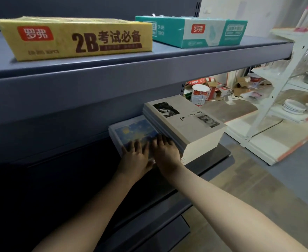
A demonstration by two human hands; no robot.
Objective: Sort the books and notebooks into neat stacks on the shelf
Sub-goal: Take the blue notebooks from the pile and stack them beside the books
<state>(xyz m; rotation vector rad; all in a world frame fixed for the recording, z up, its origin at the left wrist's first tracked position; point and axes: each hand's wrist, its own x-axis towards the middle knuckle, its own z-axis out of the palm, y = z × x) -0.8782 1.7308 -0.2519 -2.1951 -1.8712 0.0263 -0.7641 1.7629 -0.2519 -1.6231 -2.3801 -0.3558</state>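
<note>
The left hand (pixel 135 154) and right hand (pixel 165 151) lay side by side, fingers straight and spread, pressing on a low stack of blue starry-cover notebooks (pixel 131 130) at the front edge of the dark grey metal shelf (pixel 220 154). A taller stack of beige photo-cover notebooks (pixel 187 124) stood just beside it, at the shelf's right end.

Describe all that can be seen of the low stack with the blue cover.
The blue stack is a low pile of a few thin notebooks lying flat on the lower shelf. Its top cover shows a blue picture with yellow patches inside a pale border. It lies close beside the taller grey stack, on that stack's left. The left hand and the right hand both rest flat on its near part and hide it.
</note>
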